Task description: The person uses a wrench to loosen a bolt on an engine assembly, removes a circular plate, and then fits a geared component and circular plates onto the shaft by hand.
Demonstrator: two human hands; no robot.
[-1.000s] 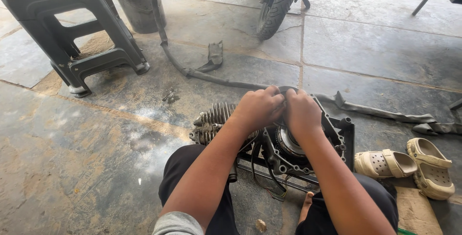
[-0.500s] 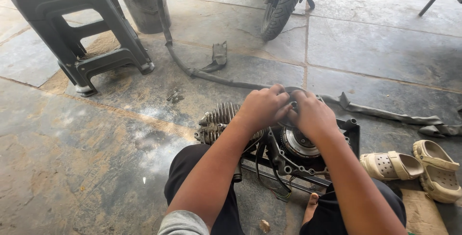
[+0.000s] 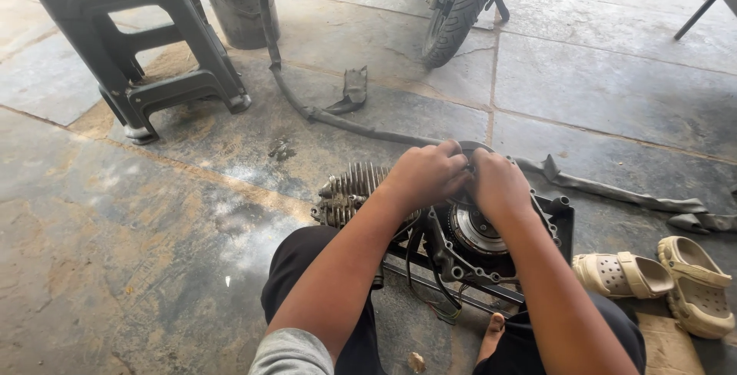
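Here both hands meet at the top of a small engine (image 3: 461, 229) lying on the stone floor (image 3: 153, 229) between the person's knees. Left hand (image 3: 426, 175) is curled, fingers pressed together onto a dark round part at the engine's far edge; right hand (image 3: 499, 185) cups the same spot, touching it. What they pinch is hidden. Ribbed metal cylinder fins (image 3: 353, 185) point left; round flywheel (image 3: 474, 229) faces up, bare and greasy.
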